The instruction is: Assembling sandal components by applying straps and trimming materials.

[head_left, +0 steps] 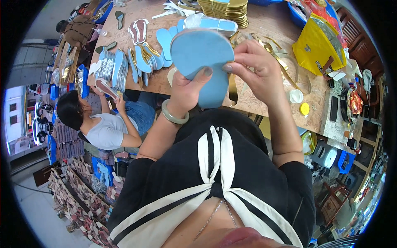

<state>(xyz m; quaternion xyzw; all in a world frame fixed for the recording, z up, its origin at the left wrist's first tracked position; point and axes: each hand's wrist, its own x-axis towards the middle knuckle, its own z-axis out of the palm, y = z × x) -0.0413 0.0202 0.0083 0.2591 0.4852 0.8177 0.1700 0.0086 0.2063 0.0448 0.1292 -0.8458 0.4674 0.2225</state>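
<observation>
Across a wooden table (142,8) in a crowded workshop: stacks of blue insoles (120,70) to the left, a pile of gold pieces (225,12) at the far side, a yellow bag (320,45) to the right and, nearer in, a white jar (295,96) just beside a yellow lid (304,109). Off to the left, a seated co-worker (109,130) with a brown-and-white insole (106,88). In front of the torso, held up over the table's near edge — a light-blue sole (202,47), plain face toward the camera, long axis running from the broad far end down toward the dark shirt. Clamped at the left side by the left hand (186,89), thumb lying across the blue face. Met from the right by the right hand (260,68), thumb and forefinger closed on the right-hand edge, partway along the length; clearly the nearer hand to that edge. Hidden behind the sole: the left fingers and the whole underside. Just below the pinch, a gold strip (233,91), partly covered — cannot tell caught between the fingertips from merely hanging or lying behind.
</observation>
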